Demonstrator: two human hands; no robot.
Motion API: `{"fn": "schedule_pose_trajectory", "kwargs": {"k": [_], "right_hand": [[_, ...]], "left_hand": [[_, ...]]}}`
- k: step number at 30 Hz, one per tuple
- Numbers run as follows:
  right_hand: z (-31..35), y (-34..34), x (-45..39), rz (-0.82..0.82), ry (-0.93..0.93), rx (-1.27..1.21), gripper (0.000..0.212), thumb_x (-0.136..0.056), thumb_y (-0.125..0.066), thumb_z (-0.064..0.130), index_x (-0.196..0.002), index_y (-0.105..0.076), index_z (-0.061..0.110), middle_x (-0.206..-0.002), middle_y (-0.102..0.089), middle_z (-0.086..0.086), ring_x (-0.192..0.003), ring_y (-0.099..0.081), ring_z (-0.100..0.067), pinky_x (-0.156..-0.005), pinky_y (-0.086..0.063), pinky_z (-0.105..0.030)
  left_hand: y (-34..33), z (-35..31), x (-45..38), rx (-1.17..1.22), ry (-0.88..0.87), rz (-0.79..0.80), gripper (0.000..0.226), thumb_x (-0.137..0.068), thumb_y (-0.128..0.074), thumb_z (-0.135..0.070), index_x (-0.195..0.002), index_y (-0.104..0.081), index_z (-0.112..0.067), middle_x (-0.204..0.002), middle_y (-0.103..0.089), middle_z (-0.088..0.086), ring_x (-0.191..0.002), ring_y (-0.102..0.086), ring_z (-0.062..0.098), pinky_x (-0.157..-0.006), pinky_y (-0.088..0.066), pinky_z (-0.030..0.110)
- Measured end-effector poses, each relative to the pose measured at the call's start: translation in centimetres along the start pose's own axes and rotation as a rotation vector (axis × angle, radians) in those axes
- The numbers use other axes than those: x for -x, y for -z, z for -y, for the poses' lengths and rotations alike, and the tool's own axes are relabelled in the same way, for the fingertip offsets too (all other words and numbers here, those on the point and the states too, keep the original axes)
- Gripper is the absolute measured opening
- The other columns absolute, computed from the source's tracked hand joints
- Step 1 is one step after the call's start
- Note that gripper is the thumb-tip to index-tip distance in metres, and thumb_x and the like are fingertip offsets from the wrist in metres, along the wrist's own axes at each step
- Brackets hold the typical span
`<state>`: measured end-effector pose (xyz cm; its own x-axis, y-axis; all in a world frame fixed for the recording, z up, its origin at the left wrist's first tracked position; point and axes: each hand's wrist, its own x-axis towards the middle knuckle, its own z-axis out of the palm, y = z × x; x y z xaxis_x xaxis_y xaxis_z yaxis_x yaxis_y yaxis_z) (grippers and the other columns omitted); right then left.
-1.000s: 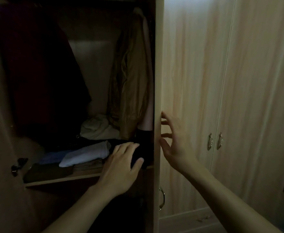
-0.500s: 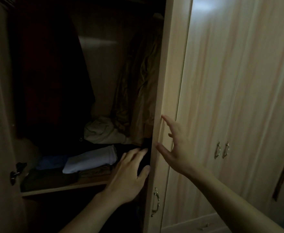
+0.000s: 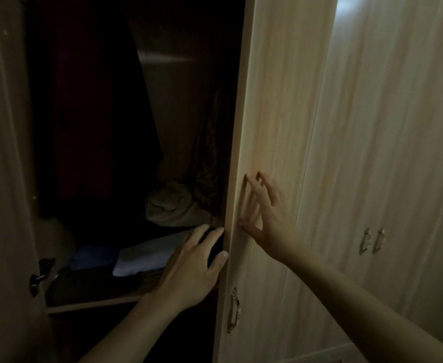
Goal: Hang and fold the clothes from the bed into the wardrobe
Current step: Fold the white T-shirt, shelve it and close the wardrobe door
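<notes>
The wardrobe door (image 3: 275, 127) has the right hand (image 3: 270, 218) spread wide, fingertips pressing its face. The left hand (image 3: 191, 268) lies open, fingers straight, on dark folded clothes (image 3: 215, 247) at the shelf (image 3: 94, 302) edge.

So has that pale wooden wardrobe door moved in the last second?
Yes. The pale wooden wardrobe door has swung left, closing over the hanging tan garment inside.

Two bare forearms reach in from the lower edge — no sleeve, cuff or watch shows on either; the left hand (image 3: 189, 268) wears no ring or glove, its thumbnail short and plain. The right hand (image 3: 270, 218) is likewise unadorned — slender fingers, nothing worn at the wrist.
</notes>
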<state>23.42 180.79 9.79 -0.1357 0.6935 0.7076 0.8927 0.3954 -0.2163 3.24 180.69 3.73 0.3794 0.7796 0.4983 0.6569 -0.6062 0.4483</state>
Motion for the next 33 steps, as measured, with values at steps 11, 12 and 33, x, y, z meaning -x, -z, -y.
{"fn": "schedule_pose_trajectory", "kwargs": {"k": [11, 12, 33], "right_hand": [[-0.2, -5.3, -3.1, 0.004, 0.058, 0.036, 0.1, -0.083, -0.069, 0.045, -0.155, -0.001, 0.036, -0.164, 0.009, -0.004, -0.15, 0.01, -0.025, -0.121, -0.011, -0.048], [-0.4, -5.8, -3.4, 0.0, 0.067, 0.092, 0.103, -0.081, -0.068, 0.051, -0.156, 0.001, 0.034, -0.164, 0.007, -0.007, -0.15, 0.009, -0.028, -0.121, -0.012, -0.05], [-1.6, -12.3, -8.1, 0.094, 0.054, 0.232, 0.125, -0.074, -0.069, 0.063, -0.151, 0.024, 0.031, -0.156, 0.037, -0.006, -0.144, 0.03, -0.035, -0.117, 0.002, -0.059]], "left_hand": [[1.3, 3.3, -2.7, -0.117, 0.084, 0.001, 0.06, -0.1, -0.037, -0.051, -0.154, -0.023, -0.028, -0.161, -0.015, -0.006, -0.146, -0.015, 0.012, -0.112, -0.019, 0.025], [1.3, 3.5, -2.9, -0.123, 0.092, -0.002, 0.06, -0.1, -0.037, -0.05, -0.154, -0.022, -0.028, -0.161, -0.015, -0.006, -0.146, -0.014, 0.012, -0.112, -0.019, 0.025], [0.4, 9.0, -7.7, -0.189, 0.177, -0.027, 0.065, -0.099, -0.048, -0.031, -0.155, -0.016, -0.025, -0.16, -0.018, -0.003, -0.146, -0.021, 0.014, -0.117, -0.025, 0.029]]}}
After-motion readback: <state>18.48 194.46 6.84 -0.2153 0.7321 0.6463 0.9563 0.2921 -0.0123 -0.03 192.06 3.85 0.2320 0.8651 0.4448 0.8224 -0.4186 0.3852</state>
